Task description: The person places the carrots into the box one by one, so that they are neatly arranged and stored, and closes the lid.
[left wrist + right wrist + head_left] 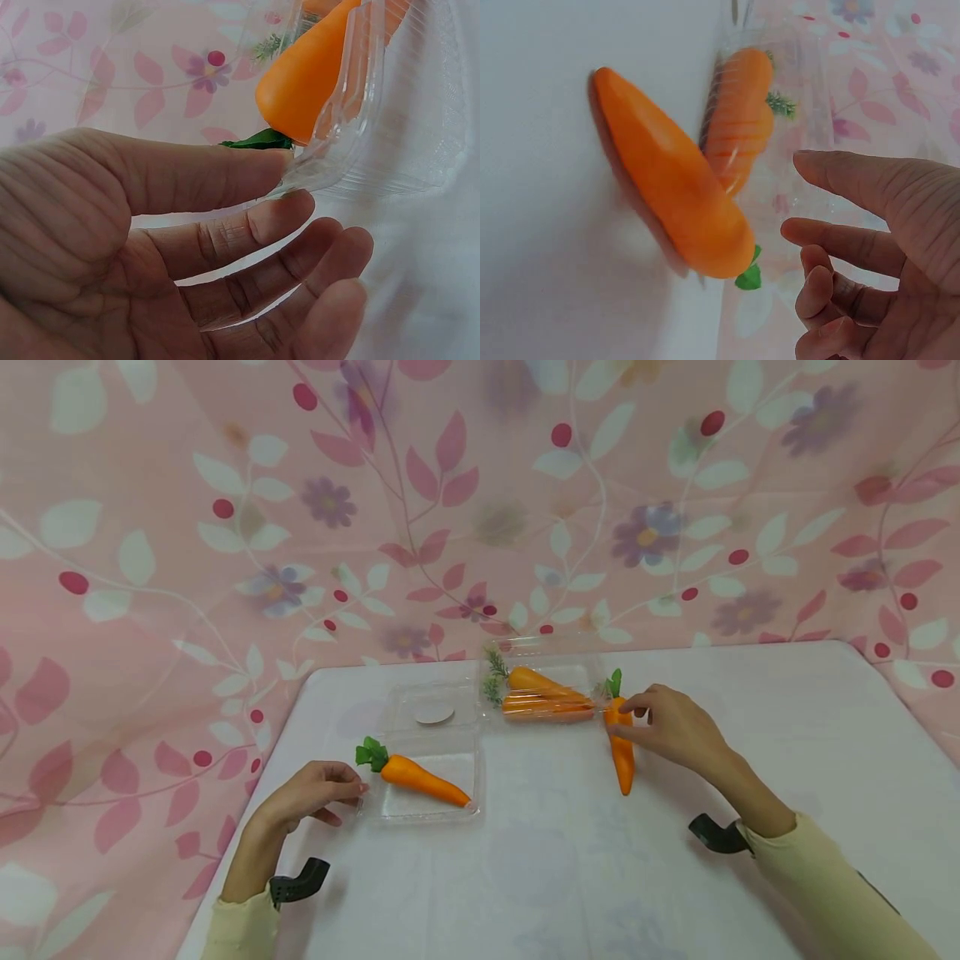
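My left hand [318,789] pinches the near-left corner of a clear plastic clamshell box [427,818] between thumb and index finger. The box's lid lies folded back behind it. Inside the box is an orange toy carrot [423,779] with green leaves, tip pointing right; in the left wrist view the clear rim [352,97] crosses in front of it. Another carrot [623,764] lies on the table, leaves away from me. Over its leafy end is my right hand [675,727]; in the right wrist view its thumb and fingers are apart with nothing between them.
A second clear box [585,672] stands at the back middle, holding carrots [543,681] with feathery green tops. A pale oval sticker [435,713] is on the folded lid. White cloth covers the table [540,860]; a pink floral curtain [480,518] hangs behind it.
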Action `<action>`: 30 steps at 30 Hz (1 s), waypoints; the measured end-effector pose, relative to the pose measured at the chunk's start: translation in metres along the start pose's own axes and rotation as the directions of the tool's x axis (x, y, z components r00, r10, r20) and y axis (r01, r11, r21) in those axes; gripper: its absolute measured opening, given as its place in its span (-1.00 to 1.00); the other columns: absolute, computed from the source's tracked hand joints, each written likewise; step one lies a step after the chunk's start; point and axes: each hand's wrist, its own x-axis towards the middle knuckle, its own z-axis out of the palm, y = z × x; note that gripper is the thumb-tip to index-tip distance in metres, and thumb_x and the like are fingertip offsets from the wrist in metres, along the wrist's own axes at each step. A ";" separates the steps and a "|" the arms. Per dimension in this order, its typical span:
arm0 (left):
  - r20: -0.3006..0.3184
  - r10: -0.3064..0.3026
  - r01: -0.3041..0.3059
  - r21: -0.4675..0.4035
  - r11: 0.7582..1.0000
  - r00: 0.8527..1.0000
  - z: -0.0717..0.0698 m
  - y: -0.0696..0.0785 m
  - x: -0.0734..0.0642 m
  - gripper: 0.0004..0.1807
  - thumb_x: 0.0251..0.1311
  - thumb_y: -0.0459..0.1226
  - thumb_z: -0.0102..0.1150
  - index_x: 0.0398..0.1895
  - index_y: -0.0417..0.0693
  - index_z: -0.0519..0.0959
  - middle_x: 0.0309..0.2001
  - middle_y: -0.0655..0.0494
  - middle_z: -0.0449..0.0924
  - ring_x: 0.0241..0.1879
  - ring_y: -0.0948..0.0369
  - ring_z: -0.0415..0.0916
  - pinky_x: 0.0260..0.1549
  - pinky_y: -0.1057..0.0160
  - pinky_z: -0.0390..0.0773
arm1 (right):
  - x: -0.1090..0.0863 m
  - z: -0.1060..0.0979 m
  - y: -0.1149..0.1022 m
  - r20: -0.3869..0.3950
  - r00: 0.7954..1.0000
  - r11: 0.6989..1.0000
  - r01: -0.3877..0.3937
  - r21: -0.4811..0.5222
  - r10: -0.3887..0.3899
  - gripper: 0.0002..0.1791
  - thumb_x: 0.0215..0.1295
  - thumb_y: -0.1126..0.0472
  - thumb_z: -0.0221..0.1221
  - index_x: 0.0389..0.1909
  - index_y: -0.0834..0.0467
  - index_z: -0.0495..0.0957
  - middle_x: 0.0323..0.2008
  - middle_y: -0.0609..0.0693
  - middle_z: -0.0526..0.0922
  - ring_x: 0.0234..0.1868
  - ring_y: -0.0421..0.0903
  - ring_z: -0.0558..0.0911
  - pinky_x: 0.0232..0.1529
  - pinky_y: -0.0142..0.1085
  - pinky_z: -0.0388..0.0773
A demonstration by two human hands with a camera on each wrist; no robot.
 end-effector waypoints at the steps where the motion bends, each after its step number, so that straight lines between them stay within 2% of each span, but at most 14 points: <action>1: 0.000 0.001 -0.001 0.000 1.000 1.000 0.000 0.000 0.000 -0.66 0.32 -0.19 0.23 -0.20 -0.40 0.57 -0.26 -0.14 0.67 -0.20 -0.05 0.60 -0.41 0.06 0.68 | 0.000 0.000 0.002 -0.001 1.000 1.000 -0.006 -0.002 0.006 -0.57 0.15 -0.05 0.40 -0.12 0.20 0.71 -0.26 0.12 0.56 -0.35 -0.02 0.46 -0.48 -0.27 0.43; 12: 0.003 -0.001 0.001 -0.007 1.000 1.000 0.000 -0.002 0.001 -0.66 0.33 -0.20 0.21 -0.20 -0.41 0.57 -0.24 -0.16 0.67 -0.19 -0.04 0.60 -0.42 0.06 0.68 | 0.002 0.005 0.020 -0.001 0.995 0.995 -0.103 -0.015 0.103 -0.50 0.13 -0.11 0.39 -0.14 0.24 0.72 -0.26 0.14 0.61 -0.32 0.04 0.51 -0.47 -0.24 0.46; 21: 0.002 -0.010 0.010 -0.007 1.000 1.000 0.000 -0.004 0.001 -0.65 0.32 -0.19 0.22 -0.20 -0.40 0.57 -0.24 -0.16 0.66 -0.20 -0.05 0.59 -0.41 0.05 0.68 | 0.002 0.020 0.027 0.006 0.984 0.984 -0.177 -0.018 0.177 -0.39 0.11 -0.21 0.37 -0.12 0.28 0.69 -0.22 0.21 0.61 -0.33 0.05 0.52 -0.52 -0.26 0.47; 30: -0.001 -0.014 0.014 -0.019 1.000 1.000 0.000 -0.002 0.001 -0.65 0.31 -0.18 0.23 -0.20 -0.40 0.57 -0.24 -0.17 0.67 -0.20 -0.03 0.59 -0.40 0.07 0.68 | 0.005 0.021 0.027 0.033 0.979 0.979 -0.200 -0.027 0.201 -0.36 0.12 -0.23 0.34 -0.11 0.30 0.68 -0.25 0.20 0.61 -0.40 0.02 0.48 -0.59 -0.29 0.43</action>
